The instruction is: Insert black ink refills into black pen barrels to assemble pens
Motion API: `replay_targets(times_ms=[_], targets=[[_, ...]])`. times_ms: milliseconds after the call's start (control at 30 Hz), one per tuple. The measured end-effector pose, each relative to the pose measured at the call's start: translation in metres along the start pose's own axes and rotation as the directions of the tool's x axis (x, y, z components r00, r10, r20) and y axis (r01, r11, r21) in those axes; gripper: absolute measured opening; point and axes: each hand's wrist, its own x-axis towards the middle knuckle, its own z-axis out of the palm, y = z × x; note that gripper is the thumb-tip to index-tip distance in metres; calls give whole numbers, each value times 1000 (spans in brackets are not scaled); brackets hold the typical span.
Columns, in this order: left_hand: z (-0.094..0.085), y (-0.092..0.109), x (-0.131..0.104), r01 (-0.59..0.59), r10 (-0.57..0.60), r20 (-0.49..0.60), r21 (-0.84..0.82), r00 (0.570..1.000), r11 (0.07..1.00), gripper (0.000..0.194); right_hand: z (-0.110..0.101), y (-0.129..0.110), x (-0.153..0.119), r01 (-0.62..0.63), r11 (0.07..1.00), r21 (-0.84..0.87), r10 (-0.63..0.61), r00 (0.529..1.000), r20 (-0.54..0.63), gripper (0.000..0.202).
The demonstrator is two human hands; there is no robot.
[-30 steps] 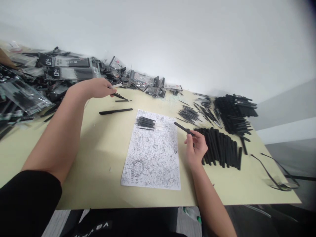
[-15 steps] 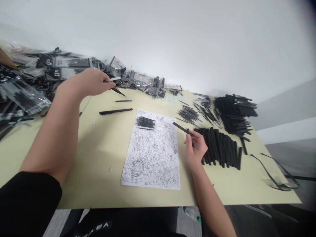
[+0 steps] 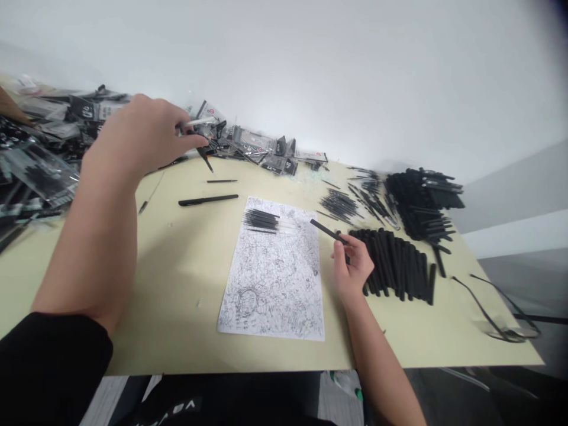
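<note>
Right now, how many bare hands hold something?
2: the left hand, near the clear plastic packets, gripping a slim white stick; the right hand, beside the scribbled white paper sheet, with a slim black stick.

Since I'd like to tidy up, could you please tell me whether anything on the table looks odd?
The packets at back left look messy, heaped at odd angles, unlike the roughly aligned black sticks beside the right hand.

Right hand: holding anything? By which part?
Yes: the right hand holds a slim black stick toward its palm-side end; the far end sticks out free.
</note>
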Motion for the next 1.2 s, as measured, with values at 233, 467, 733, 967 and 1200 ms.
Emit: replay_targets(times_ms=[233, 467, 733, 967, 1200], targets=[[-4, 7, -5, 27, -16, -107, 105, 994, 994, 40, -1, -2, 1, 10, 1000, -11, -10, 1000, 6, 20], [0, 9, -7, 15, 2, -194, 88, 981, 996, 36, 0, -3, 0, -1, 1000, -18, 1, 1000, 6, 21], [10, 9, 2, -29, 54, -228, 112, 972, 993, 35, 0, -8, 3, -15, 1000, -13, 15, 1000, 2, 23], [16, 7, 2, 22, -2, -319, 58, 948, 998, 40, 0, -8, 3, -23, 1000, -12, 23, 1000, 2, 24], [14, 9, 2, -44, 27, -335, -44, 942, 998, 48, 0, -9, 3, -10, 1000, -12, 10, 1000, 3, 23]])
